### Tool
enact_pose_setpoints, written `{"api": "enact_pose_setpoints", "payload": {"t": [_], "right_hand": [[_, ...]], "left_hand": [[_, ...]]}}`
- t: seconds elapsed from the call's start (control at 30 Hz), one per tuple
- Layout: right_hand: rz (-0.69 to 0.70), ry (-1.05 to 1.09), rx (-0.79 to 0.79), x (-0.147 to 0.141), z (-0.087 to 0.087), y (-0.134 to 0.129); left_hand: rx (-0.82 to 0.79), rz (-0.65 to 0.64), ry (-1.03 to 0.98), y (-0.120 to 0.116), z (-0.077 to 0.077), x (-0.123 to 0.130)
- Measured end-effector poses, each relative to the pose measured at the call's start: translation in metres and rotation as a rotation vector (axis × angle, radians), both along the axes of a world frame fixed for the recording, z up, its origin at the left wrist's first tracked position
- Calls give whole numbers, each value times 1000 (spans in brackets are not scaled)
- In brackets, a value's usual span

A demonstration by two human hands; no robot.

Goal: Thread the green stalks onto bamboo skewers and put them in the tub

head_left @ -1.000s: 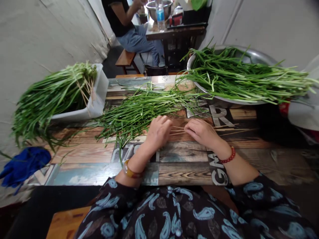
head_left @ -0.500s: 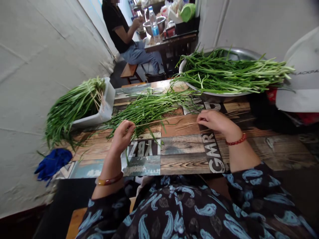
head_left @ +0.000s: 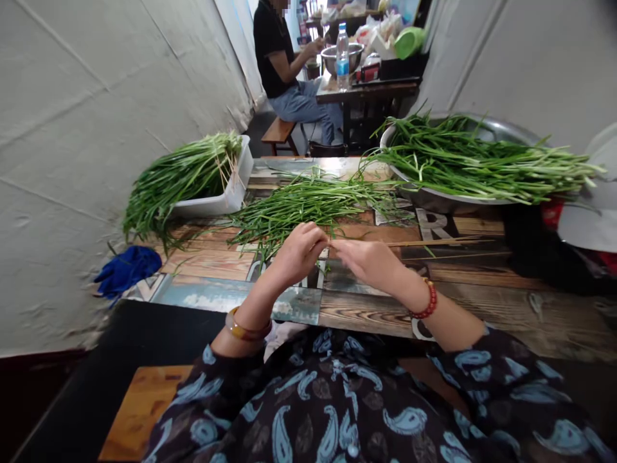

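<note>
My left hand (head_left: 301,252) is closed in a pinch above the front of a loose pile of green Chinese chives (head_left: 308,202). Its fingertips meet those of my right hand (head_left: 369,262), whose fingers point left, held together and fairly straight. Several thin bamboo skewers (head_left: 441,242) run out to the right from behind my right hand. Their near ends are hidden between the two hands. The chives lie spread across the wood-patterned table (head_left: 357,313), just beyond my hands.
At the left, a white tub (head_left: 234,193) holds chives with pale sticks among them, near blue gloves (head_left: 128,269). A large metal basin (head_left: 511,128) heaped with chives stands at the right. Beyond, a person (head_left: 277,61) sits by another table with a water bottle (head_left: 342,61).
My hands have come together from wide apart, the left moving right and the right moving left. The skewers now extend to the right of my right hand. The view has shifted left.
</note>
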State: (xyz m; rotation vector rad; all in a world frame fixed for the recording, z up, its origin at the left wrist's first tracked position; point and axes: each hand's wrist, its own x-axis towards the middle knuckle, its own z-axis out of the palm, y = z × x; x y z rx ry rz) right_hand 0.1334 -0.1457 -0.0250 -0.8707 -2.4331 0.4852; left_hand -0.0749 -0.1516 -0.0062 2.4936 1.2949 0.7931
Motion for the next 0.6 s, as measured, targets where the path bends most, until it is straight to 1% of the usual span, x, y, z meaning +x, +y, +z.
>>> {"api": "enact_pose_setpoints", "payload": {"t": [0.03, 0.07, 0.13, 0.17, 0.2, 0.23, 0.27, 0.33, 0.4, 0.43, 0.53, 0.6], "right_hand": [[15, 22, -85, -5, -4, 0], [33, 65, -206, -8, -9, 2], [36, 203, -522, -11, -21, 8], [4, 288, -678, -12, -28, 12], [-47, 371, -800, -12, -35, 16], [-105, 443, -870, -13, -41, 20], [-160, 495, -880, -13, -46, 24], [-233, 537, -800, -13, -55, 30], [-265, 541, -716, -12, -59, 33], [-275, 549, -703, -11, -60, 35], [-284, 601, -754, -9, -59, 38], [-284, 612, -785, -9, -58, 39]], "left_hand": [[-29, -6, -31, 3, -2, 0], [-62, 0, -68, 7, -4, -2], [-114, 56, -148, 18, -10, -6], [-126, 97, -183, 25, -14, -7], [-130, 133, -210, 33, -17, -7], [-127, 157, -226, 40, -21, -6], [-122, 166, -229, 49, -24, -4], [-92, 161, -214, 67, -29, 2], [-35, 172, -181, 88, -32, 8], [-4, 187, -159, 98, -33, 10], [61, 248, -36, 127, -33, 15], [91, 269, 82, 141, -33, 18]]}}
